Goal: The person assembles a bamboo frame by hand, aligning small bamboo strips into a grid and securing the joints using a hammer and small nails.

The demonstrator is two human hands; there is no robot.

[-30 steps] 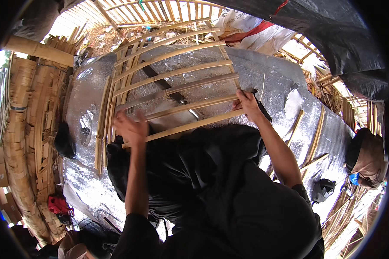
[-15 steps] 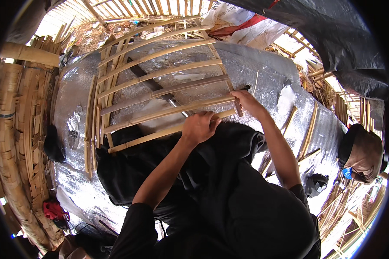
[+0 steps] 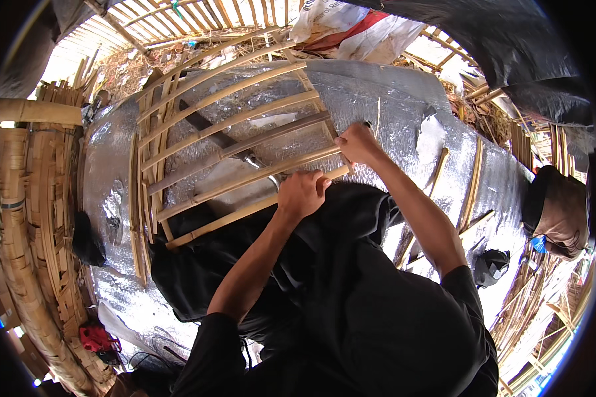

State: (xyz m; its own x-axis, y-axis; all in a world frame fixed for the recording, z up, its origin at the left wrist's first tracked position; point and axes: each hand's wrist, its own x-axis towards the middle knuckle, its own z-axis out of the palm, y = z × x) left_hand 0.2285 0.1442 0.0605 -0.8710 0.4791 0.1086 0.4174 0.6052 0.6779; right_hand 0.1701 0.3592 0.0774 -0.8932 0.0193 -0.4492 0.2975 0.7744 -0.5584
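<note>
A bamboo slat frame [image 3: 242, 149] leans across my lap, its slats running side to side and joined by crosspieces at both ends. My left hand [image 3: 302, 195] is closed on its nearest slat, close to the right end. At the right crosspiece, my right hand [image 3: 357, 143] makes a fist against the frame's edge. A small dark tip pokes out above that fist; the rest of what it holds is hidden. Beneath the slats lies a long tool with a dark handle [image 3: 208, 129] and a shiny metal part near my left hand.
Silvery sheeting [image 3: 397, 99] covers the surface around me. Loose bamboo strips [image 3: 472, 185] lie to the right, beside a black crumpled bag [image 3: 491, 266]. A stack of bamboo [image 3: 46, 218] stands at the left, with a red item [image 3: 98, 337] near its foot. White sacks [image 3: 351, 33] lie at the back.
My right hand has curled from a looser finger hold into a tighter fist at the crosspiece. The frame and both hands appear slightly farther left as the view shifts.
</note>
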